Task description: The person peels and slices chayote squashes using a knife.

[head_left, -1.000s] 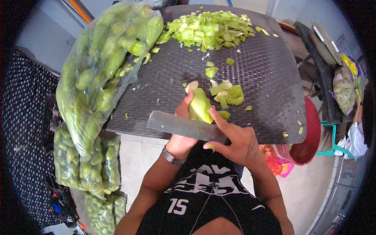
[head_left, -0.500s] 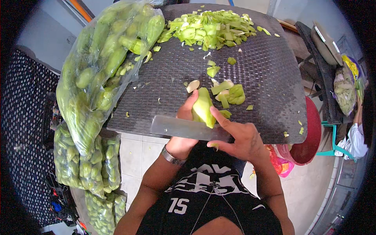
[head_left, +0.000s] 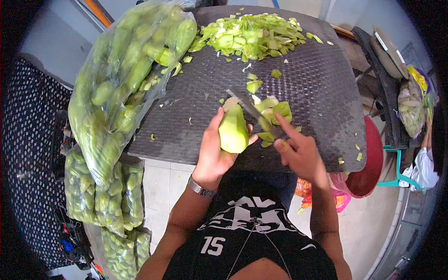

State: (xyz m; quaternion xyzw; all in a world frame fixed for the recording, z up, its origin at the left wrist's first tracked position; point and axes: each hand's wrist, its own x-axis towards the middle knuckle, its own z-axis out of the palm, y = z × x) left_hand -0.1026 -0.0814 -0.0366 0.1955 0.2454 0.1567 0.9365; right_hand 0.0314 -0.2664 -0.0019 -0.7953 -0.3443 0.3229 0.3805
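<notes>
My left hand [head_left: 213, 147] is wrapped around a smooth, pale-green, oblong fruit [head_left: 234, 131] with its skin pared off; its exact kind I cannot tell. My right hand [head_left: 301, 154] grips a knife [head_left: 252, 108], its broad blade pointing up and left, a little to the right of the fruit and apart from it. The knife's handle is hidden in my fingers, and my index finger stretches forward. Beneath and beyond the blade lie green cut pieces [head_left: 282, 112] on the dark woven-pattern table [head_left: 196, 102].
A heap of green peelings [head_left: 254, 35] covers the table's far side. To the left rests a large clear bag of green fruits [head_left: 105, 93], with more filled bags [head_left: 107, 196] below. A red tub [head_left: 368, 161] and a teal stool [head_left: 396, 168] stand at right.
The knife has swung from lying across the fruit's near end to the right, its blade now pointing away. My left hand has turned the fruit and shifted slightly left.
</notes>
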